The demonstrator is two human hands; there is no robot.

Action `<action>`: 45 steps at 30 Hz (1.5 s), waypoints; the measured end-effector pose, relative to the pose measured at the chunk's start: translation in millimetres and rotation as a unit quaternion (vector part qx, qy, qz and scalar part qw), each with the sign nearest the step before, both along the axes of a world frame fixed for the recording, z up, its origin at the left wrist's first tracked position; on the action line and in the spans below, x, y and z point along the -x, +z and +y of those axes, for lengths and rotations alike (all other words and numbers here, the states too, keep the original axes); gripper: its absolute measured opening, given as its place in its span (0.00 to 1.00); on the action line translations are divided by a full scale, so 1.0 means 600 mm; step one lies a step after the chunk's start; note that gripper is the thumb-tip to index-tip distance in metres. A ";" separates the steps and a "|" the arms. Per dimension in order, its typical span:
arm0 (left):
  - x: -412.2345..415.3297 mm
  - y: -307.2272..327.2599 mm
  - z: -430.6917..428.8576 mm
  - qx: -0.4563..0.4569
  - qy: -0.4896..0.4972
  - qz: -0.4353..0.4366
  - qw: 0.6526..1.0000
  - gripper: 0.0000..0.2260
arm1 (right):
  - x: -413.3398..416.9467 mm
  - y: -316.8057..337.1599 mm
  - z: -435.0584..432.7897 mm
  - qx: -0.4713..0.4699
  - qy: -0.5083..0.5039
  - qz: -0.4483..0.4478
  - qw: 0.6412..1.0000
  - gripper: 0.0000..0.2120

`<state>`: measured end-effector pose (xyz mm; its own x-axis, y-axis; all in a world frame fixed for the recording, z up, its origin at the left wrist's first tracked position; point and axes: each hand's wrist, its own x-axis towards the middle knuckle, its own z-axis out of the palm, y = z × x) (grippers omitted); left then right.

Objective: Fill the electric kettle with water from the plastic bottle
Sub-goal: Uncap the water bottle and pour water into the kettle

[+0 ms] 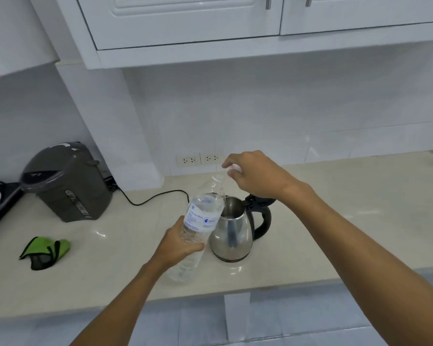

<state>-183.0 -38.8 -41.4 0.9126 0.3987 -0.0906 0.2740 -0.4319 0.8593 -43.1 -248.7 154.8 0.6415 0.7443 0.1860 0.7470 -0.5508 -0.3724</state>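
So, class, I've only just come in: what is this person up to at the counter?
A person is getting ready to pour water into an electric kettle. The left hand grips a clear plastic bottle around its lower half, tilted with its neck above the kettle's open top. The right hand is lifted above the bottle's mouth, pinching something small and white, probably the cap. The kettle stands on the counter with its lid up. No pouring water is visible.
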 end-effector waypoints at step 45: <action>0.017 0.072 0.092 -0.329 -0.076 0.208 0.918 0.27 | -0.034 -0.064 -0.079 -0.069 -0.081 0.027 0.994 0.14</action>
<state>-193.0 16.4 1.7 0.9033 0.3633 -0.2280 0.4130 -0.8804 0.2331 -22.5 -295.8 116.2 0.7624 0.6007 0.2407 0.6297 -0.6027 -0.4901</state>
